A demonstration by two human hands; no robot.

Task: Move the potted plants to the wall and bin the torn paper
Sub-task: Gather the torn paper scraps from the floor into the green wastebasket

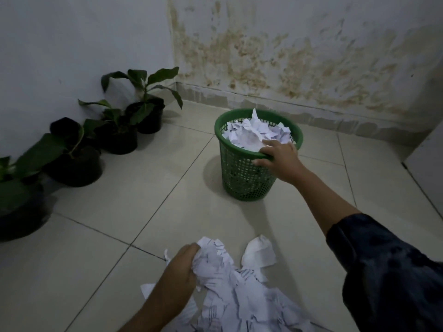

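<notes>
The right hand (279, 156) has its grip curled over the near rim of the green mesh wastebasket (242, 178), already heaped with torn paper, while the left hand (183, 264) clutches a crumpled wad from the torn paper pile (239, 295) on the pale tiled floor (143, 200). Four potted plants (115, 130) in black pots line the left wall (60, 44); the far wall is stained brown.

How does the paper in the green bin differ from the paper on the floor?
The paper in the bin is heaped inside the green bin, beside the right hand gripping the rim. The paper on the floor lies spread on tiles, and the left hand grips some. Both are white, torn and crumpled.
</notes>
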